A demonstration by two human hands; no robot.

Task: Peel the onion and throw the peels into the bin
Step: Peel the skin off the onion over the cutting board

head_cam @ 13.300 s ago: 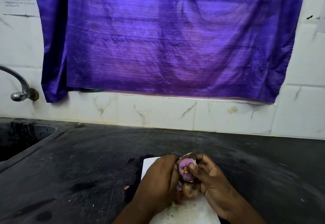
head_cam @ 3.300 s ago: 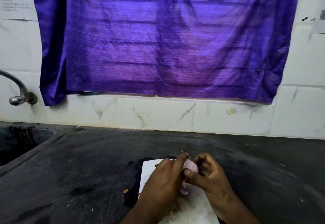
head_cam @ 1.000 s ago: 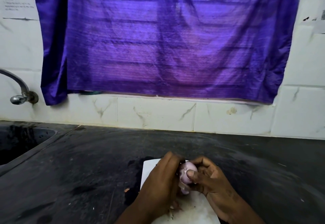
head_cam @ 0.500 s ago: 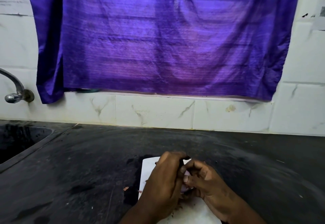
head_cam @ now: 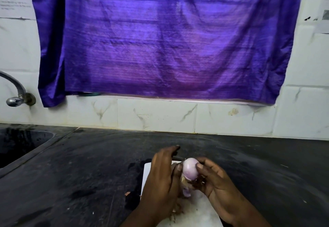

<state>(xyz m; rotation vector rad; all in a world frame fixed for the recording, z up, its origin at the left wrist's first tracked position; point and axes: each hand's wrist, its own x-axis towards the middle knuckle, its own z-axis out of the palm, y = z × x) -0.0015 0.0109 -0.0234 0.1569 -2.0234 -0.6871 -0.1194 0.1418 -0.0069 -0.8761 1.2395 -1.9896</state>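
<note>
Pale purple onion held just above white board at near edge of dark tabletop, right hand curled round its right side, left hand gripping its left side with thumb pressed on, loose peels directly beneath.

The dark speckled stone countertop lies open across the middle and lower right of the frame, leaving passage on both sides of the white rectangular cutting board at lower centre. There the left hand and right hand crowd around a pale pink onion. At left the sunken dark sink breaks the surface, and the curved metal tap juts out above it. The white marbled tile wall and hanging purple cloth close off the far side.
</note>
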